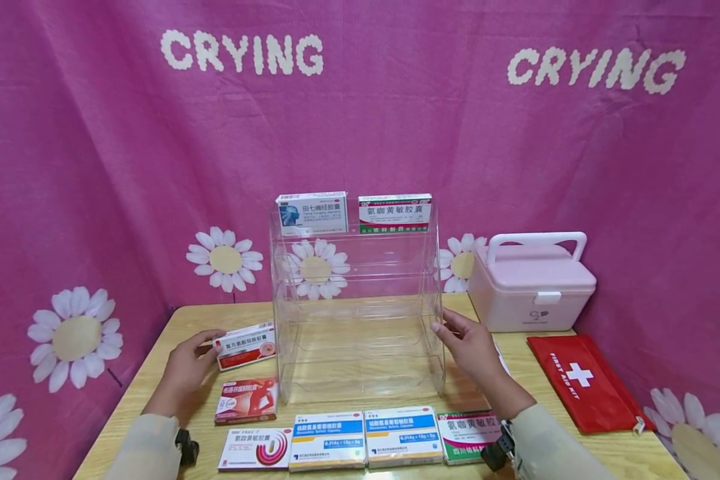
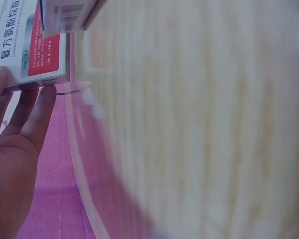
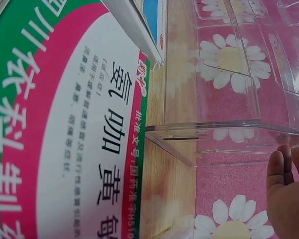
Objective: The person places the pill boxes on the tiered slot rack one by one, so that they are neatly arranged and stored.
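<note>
Left hand gripping red-and-white medicine box, right hand open, flat against clear acrylic rack.

A light wooden table carries a clear plastic rack in the middle, with a pink box and a red first-aid pouch to its right. Along the near edge lie five medicine boxes in a row, with another red one just behind the leftmost
</note>
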### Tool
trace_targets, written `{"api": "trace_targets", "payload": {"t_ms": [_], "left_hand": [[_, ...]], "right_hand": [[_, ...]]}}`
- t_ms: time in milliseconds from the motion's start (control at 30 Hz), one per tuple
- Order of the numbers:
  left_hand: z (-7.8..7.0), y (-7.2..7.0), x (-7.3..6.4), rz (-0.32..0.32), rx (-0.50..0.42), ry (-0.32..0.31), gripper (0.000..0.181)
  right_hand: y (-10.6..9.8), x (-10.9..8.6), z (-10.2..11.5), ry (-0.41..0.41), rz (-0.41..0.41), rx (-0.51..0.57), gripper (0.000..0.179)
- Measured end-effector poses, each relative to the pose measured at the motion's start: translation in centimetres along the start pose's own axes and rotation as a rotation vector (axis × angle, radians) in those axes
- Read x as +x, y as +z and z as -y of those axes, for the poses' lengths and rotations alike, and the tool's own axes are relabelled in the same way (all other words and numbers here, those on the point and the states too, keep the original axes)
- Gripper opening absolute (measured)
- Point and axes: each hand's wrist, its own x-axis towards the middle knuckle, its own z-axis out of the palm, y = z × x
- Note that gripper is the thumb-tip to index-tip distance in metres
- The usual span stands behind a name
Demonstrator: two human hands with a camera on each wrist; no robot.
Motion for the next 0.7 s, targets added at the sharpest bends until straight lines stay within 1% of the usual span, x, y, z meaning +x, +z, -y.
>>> {"api": "trace_targets", "payload": {"t_ms": [100, 200, 300, 367, 433, 533, 600, 700], "left_hand": [[0.0, -0.4, -0.2, 0.001, -0.067, -0.019, 0.040], [-0.2, -1.1, -0.4, -0.025, -0.114, -0.008, 0.042], [-0.5, -1.8, -0.5, -0.089, -0.171, 0.048, 0.041], [-0.9, -2.4, -0.7, -0.139, -0.251, 0.090, 0.041], [-1.3, -2.9, -0.8, -0.178, -0.386, 0.143, 0.041], [-2.1, -3.7, -0.9, -0.215, -0.584, 0.218, 0.039], [-3.0, -4.3, -0.9, -0.237, -0.662, 0.250, 0.037], [-4.8, -5.1, -1.2, -0.266, -0.706, 0.266, 0.037]], "right_hand": [[0.0, 0.0, 0.0, -0.001, 0.001, 0.002, 0.053], [-0.1, 0.0, 0.1, -0.003, 0.006, 0.014, 0.054], [-0.2, 0.0, 0.2, -0.004, 0.015, 0.027, 0.055], [-0.2, -0.1, 0.3, 0.003, 0.019, 0.033, 0.055], [-0.2, -0.1, 0.3, 0.010, 0.019, 0.035, 0.054], [-0.2, -0.1, 0.3, 0.014, 0.017, 0.033, 0.053], [-0.2, -0.1, 0.3, 0.013, 0.014, 0.026, 0.053], [-0.1, -0.1, 0.1, 0.011, 0.012, 0.025, 0.054]]}}
